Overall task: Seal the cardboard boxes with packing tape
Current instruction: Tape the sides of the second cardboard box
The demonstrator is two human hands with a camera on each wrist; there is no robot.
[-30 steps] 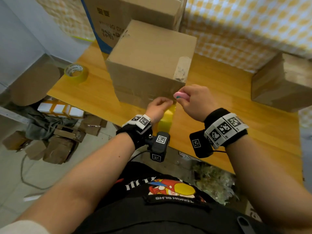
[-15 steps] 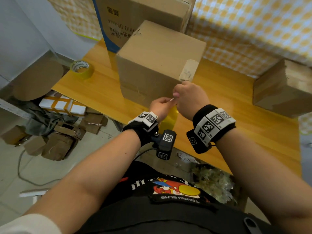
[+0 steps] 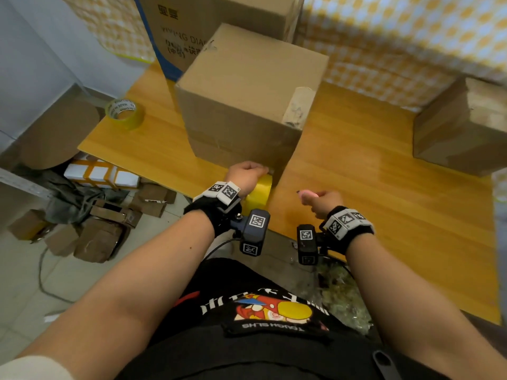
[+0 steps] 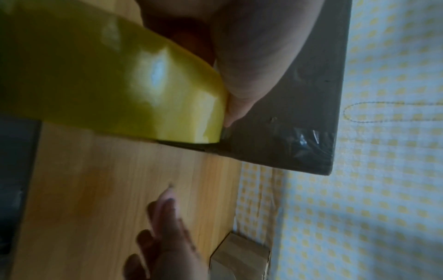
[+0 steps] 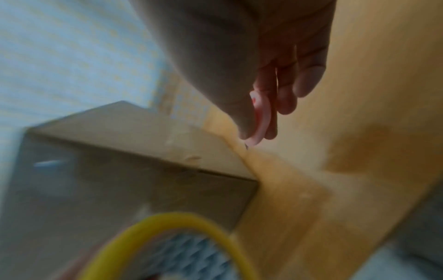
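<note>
Across the wooden bench (image 3: pixel 384 215) the biggest thing is the tall printed carton (image 3: pixel 219 17) at the far edge, with the cardboard box (image 3: pixel 247 105) you are sealing standing upright just in front of it, its near lower corner close to the bench's near edge. A second box (image 3: pixel 461 133) sits well apart toward the right edge, and a spare tape roll (image 3: pixel 124 113) lies near the left edge.

Your left hand (image 3: pixel 244 175) is curled round the yellow tape roll (image 3: pixel 258 193) and holds it against the box's near face, low at that corner; the left wrist view shows the roll touching the cardboard beside clear tape already wrapped round the edge. Your right hand (image 3: pixel 326 202) hovers off the box to the right, fingers pinched on a small pink cutter (image 3: pixel 308 194), its tip pointing left toward the roll.

Judging by this, the cut comes next: the tape lies left of the cutter, nearer your left hand.
</note>
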